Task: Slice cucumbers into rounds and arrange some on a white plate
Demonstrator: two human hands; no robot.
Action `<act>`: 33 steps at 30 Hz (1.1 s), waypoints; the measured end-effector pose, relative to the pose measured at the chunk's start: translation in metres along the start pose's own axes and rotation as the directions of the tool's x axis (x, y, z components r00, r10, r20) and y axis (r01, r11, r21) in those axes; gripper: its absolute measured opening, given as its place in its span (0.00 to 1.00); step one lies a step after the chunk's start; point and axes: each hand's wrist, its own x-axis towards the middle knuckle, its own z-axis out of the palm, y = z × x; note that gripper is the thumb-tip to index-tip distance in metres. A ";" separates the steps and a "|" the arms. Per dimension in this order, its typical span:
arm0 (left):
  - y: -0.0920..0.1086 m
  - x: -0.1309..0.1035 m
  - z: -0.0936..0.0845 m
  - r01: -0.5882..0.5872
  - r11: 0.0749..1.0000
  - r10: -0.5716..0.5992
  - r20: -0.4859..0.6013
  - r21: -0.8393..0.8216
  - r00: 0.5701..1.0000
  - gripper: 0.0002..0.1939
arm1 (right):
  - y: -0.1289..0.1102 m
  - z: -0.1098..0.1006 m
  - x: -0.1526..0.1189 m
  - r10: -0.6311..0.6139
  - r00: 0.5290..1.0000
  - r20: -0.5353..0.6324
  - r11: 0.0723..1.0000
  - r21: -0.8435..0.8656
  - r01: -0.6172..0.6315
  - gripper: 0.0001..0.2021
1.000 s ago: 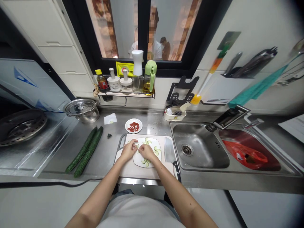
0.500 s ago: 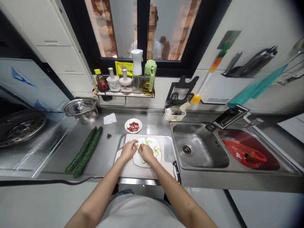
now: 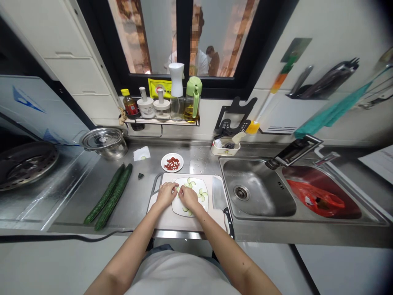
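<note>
A white plate [image 3: 198,209] rests on the pale cutting board [image 3: 159,221], with thin cucumber slices [image 3: 202,194] laid on it in curved pinwheel groups. Over the plate's left half, my left hand [image 3: 167,194] is closed, its fingertips on a small cucumber slice. My right hand [image 3: 188,197] pinches close beside it, fingertips almost meeting those of the left. My fingers partly cover the slices there. At the board's right edge lies a kitchen knife [image 3: 219,194] with a black handle. Behind the board stands a small white dish [image 3: 163,168] of chopped red pieces [image 3: 172,164].
Two whole cucumbers [image 3: 113,196] lie on the steel counter at left, near a lidded pot [image 3: 106,143] and a dark green scrap [image 3: 140,176]. A double sink [image 3: 260,192] is at right, a red plastic bag [image 3: 319,200] inside. A seasoning rack [image 3: 162,122] hangs below the window.
My hands stay nearly in place over the plate, with only slight finger movement. The counter things have not moved.
</note>
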 end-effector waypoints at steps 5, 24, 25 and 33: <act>-0.001 0.001 0.001 -0.008 0.999 0.007 0.017 0.039 1.000 0.15 | -0.002 -0.001 -0.001 -0.010 1.000 0.014 0.999 -0.034 0.010 0.09; -0.001 0.003 -0.002 -0.010 0.999 0.008 0.061 0.036 0.998 0.13 | -0.002 -0.001 -0.011 -0.114 0.993 0.029 0.986 -0.122 0.117 0.14; -0.002 0.003 -0.001 -0.011 0.999 0.009 0.060 0.035 0.998 0.13 | -0.002 -0.001 -0.012 -0.112 0.993 0.029 0.987 -0.113 0.115 0.14; -0.003 0.002 0.001 -0.013 1.000 0.012 0.039 0.016 0.999 0.13 | -0.003 -0.002 -0.013 -0.092 0.996 0.024 0.993 -0.071 0.093 0.12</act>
